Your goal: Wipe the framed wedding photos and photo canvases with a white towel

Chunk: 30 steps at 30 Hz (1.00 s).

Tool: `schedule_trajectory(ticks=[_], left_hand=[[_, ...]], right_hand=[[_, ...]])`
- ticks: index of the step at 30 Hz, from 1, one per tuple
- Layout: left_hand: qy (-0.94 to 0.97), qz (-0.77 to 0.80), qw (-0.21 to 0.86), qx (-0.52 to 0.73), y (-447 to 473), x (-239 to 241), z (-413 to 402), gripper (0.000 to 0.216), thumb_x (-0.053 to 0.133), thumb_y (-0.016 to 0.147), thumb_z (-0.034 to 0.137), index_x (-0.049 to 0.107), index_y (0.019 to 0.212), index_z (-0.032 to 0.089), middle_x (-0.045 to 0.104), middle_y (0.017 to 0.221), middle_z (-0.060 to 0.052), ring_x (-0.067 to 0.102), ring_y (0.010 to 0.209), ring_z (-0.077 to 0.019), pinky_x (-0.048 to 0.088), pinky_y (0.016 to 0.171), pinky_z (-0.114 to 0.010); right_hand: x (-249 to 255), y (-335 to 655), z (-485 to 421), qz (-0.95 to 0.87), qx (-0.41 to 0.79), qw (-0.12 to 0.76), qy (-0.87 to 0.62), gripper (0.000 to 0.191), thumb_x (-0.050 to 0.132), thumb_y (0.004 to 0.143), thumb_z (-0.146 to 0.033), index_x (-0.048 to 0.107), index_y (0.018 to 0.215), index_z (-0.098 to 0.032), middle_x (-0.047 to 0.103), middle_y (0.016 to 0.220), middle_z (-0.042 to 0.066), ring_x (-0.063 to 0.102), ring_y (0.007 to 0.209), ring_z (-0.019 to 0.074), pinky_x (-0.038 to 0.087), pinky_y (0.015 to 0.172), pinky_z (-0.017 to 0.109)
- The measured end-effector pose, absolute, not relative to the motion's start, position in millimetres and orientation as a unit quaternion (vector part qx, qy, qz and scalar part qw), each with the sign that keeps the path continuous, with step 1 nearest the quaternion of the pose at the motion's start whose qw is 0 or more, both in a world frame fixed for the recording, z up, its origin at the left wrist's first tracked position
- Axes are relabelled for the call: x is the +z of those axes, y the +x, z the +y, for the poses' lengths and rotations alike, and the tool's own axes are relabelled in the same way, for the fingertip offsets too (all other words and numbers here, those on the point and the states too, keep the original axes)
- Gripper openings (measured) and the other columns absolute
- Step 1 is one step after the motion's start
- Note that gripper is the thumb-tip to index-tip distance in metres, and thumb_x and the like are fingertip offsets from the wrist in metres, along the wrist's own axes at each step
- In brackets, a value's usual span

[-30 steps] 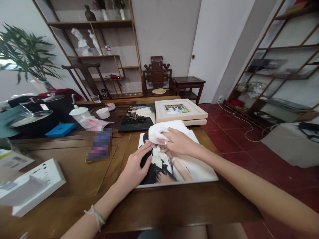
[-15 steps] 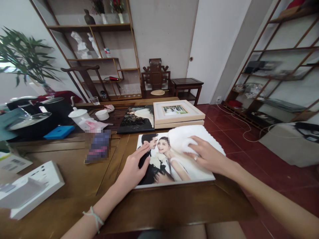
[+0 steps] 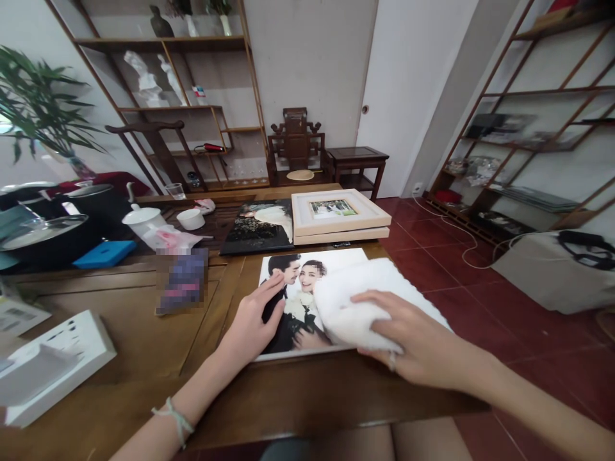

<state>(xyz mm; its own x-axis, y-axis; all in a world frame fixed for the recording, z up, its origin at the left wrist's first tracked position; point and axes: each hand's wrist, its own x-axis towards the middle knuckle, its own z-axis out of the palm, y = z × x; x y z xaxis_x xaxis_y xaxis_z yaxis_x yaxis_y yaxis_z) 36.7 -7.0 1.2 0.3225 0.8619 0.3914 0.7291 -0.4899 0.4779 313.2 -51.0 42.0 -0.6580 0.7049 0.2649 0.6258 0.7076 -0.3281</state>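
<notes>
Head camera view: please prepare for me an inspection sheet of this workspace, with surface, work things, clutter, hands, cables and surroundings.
Surface: brown wooden table.
Work things: couple's photo panel lies flat on the table; white cloth covers part of its right side.
Clutter: blue box, white teapot and white cup at left; stacked frames beyond the panel.
Hands: left hand rests on the panel; right hand grips the cloth.
Cables: pale cable on the red-tiled floor.
Surroundings: dark chair and shelving behind the table.
</notes>
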Motion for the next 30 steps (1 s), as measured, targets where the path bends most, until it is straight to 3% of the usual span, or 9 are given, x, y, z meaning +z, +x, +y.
schedule_trajectory(ticks=[3, 8, 14, 23, 27, 30], left_hand=[[0.809, 0.491, 0.103, 0.306, 36, 2, -7, 0.037, 0.046, 0.086, 0.027, 0.06, 0.118, 0.014, 0.055, 0.13, -0.012, 0.047, 0.124, -0.0251, 0.038, 0.104, -0.045], [0.804, 0.493, 0.111, 0.312, 37, 5, -8, 0.037, 0.047, 0.086, 0.026, 0.059, 0.119, 0.015, 0.055, 0.13, -0.011, 0.047, 0.124, -0.0248, 0.039, 0.104, -0.044], [0.805, 0.495, 0.109, 0.31, 37, 3, -8, 0.037, 0.044, 0.087, 0.026, 0.059, 0.118, 0.012, 0.055, 0.13, -0.012, 0.047, 0.124, -0.0241, 0.038, 0.104, -0.044], [0.803, 0.493, 0.11, 0.316, 39, 2, -7, 0.041, 0.046, 0.086, 0.027, 0.056, 0.121, 0.009, 0.054, 0.131, -0.012, 0.046, 0.125, -0.0235, 0.037, 0.106, -0.04], [0.807, 0.49, 0.104, 0.311, 37, 1, -7, 0.04, 0.046, 0.086, 0.028, 0.057, 0.121, 0.01, 0.054, 0.131, -0.012, 0.046, 0.125, -0.0232, 0.037, 0.106, -0.041], [0.808, 0.49, 0.1, 0.31, 37, 1, -7, 0.039, 0.045, 0.087, 0.028, 0.059, 0.119, 0.011, 0.055, 0.13, -0.012, 0.047, 0.124, -0.0236, 0.038, 0.105, -0.042]], right_hand=[[37, 312, -12, -0.913, 0.072, 0.193, -0.353, 0.013, 0.056, 0.083, -0.025, 0.066, 0.08, -0.018, 0.053, 0.126, 0.015, 0.046, 0.119, 0.0284, 0.039, 0.098, 0.046], [26, 310, 36, -0.915, -0.008, 0.172, -0.364, 0.022, 0.053, 0.082, -0.017, 0.064, 0.1, -0.02, 0.045, 0.138, 0.01, 0.022, 0.135, 0.0328, 0.011, 0.104, 0.067], [26, 314, 17, -0.931, -0.003, 0.116, -0.347, 0.031, 0.048, 0.067, -0.002, 0.066, 0.088, -0.015, 0.041, 0.141, 0.013, 0.02, 0.136, 0.0306, 0.015, 0.107, 0.06], [50, 311, -86, -0.94, 0.126, 0.009, -0.317, 0.037, 0.051, 0.062, -0.007, 0.067, 0.092, -0.021, 0.036, 0.145, 0.008, 0.014, 0.136, 0.0369, 0.011, 0.105, 0.065], [50, 312, -76, -0.937, 0.118, 0.036, -0.327, 0.04, 0.048, 0.061, -0.004, 0.066, 0.093, -0.02, 0.038, 0.143, 0.007, 0.018, 0.136, 0.0323, 0.013, 0.108, 0.061], [45, 311, -45, -0.929, 0.086, 0.072, -0.352, 0.039, 0.046, 0.061, 0.0, 0.065, 0.091, -0.016, 0.042, 0.14, 0.013, 0.022, 0.136, 0.0298, 0.017, 0.108, 0.057]])
